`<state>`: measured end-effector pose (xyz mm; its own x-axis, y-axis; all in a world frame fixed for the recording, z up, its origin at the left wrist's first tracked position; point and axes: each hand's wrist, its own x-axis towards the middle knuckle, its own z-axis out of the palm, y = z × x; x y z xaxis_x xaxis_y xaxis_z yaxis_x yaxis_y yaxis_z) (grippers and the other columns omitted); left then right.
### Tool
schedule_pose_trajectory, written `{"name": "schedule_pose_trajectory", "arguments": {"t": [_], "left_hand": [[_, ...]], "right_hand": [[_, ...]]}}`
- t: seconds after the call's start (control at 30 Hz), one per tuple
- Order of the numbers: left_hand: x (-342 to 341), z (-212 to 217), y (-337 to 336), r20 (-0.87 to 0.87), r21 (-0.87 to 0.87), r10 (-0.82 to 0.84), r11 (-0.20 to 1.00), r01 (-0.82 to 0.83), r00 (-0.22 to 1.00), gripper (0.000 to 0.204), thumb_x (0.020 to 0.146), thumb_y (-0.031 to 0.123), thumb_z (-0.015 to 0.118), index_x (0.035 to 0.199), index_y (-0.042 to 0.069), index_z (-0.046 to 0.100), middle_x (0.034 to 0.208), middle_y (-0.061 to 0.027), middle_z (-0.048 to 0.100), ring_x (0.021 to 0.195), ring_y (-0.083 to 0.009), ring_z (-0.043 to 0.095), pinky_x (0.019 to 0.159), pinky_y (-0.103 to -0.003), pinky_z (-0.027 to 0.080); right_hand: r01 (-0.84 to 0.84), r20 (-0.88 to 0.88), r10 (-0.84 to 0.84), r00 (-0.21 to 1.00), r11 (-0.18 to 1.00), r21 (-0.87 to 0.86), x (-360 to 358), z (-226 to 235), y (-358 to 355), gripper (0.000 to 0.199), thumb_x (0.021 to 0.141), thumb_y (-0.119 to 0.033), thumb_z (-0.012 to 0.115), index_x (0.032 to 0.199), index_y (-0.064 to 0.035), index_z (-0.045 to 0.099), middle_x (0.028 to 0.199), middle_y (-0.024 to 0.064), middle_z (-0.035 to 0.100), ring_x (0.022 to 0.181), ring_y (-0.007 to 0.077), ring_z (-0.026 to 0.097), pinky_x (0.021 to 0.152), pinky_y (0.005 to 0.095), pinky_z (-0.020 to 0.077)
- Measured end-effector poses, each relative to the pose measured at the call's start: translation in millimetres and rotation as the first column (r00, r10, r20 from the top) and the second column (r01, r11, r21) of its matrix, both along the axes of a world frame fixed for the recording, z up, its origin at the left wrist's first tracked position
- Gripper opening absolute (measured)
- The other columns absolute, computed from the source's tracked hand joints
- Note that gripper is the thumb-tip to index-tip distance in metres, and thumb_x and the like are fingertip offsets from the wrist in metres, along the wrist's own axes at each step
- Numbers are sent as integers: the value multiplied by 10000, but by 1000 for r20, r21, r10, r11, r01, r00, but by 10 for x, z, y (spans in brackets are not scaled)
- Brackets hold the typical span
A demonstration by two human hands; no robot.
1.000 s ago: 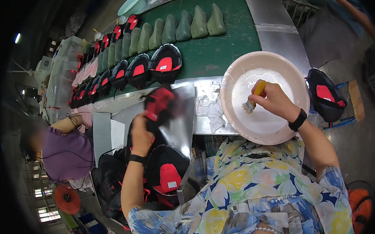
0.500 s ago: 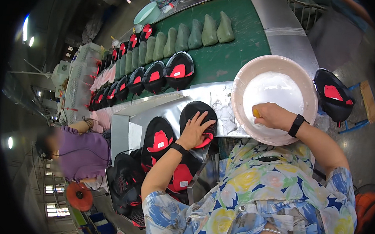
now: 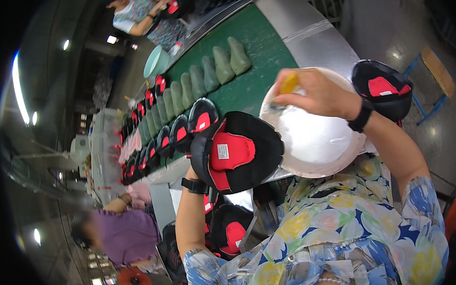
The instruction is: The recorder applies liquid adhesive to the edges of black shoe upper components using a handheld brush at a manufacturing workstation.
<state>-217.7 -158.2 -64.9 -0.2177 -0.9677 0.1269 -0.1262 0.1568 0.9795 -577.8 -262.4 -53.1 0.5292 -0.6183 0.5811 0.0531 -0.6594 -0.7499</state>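
My left hand (image 3: 192, 172) holds up a black shoe upper (image 3: 266, 149), its red lining and white label facing me. The upper hides most of that hand's fingers. My right hand (image 3: 323, 93) is closed round the yellow handle (image 3: 289, 83) of what looks like a brush; its dark lower end is partly hidden under the fingers. It is over the left rim of a pale pink basin (image 3: 359, 152) of white liquid (image 3: 316, 139). The raised upper stands just left of the basin, overlapping its edge in view.
Grey-green shoe lasts (image 3: 223, 65) and more black-and-red uppers (image 3: 179, 131) stand in rows on a green belt (image 3: 267, 33). Other uppers (image 3: 228, 227) are piled low left. One upper (image 3: 380, 88) sits right of the basin, by a stool (image 3: 438, 71). Two people work nearby.
My left hand has lifted an upper off the metal table and turned its lining toward me. My right hand has raised the yellow-handled tool out of the basin's middle, up and left.
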Motion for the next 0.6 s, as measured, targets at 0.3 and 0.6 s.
{"name": "schedule_pose_trajectory", "arguments": {"t": [0.3,0.6], "left_hand": [[-556,-206,-61,-54,85,-138,986,142,989,497,1026,237,530,1478,46,452,1462,-131,528,1355,-224,492,1101,-402,454],[-883,-487,-171,-128,185,-136,970,158,983,495,1029,242,529,1479,51,448,1465,-130,526,1354,-226,495,1101,-407,456]], "right_hand": [[285,-128,-276,953,957,57,-308,-103,13,308,870,-250,741,846,-1,561,758,157,651,680,336,640,642,398,499],[392,-101,-400,911,761,517,-72,-376,310,390,858,-309,760,877,59,635,718,162,676,644,235,675,605,340,520]]}}
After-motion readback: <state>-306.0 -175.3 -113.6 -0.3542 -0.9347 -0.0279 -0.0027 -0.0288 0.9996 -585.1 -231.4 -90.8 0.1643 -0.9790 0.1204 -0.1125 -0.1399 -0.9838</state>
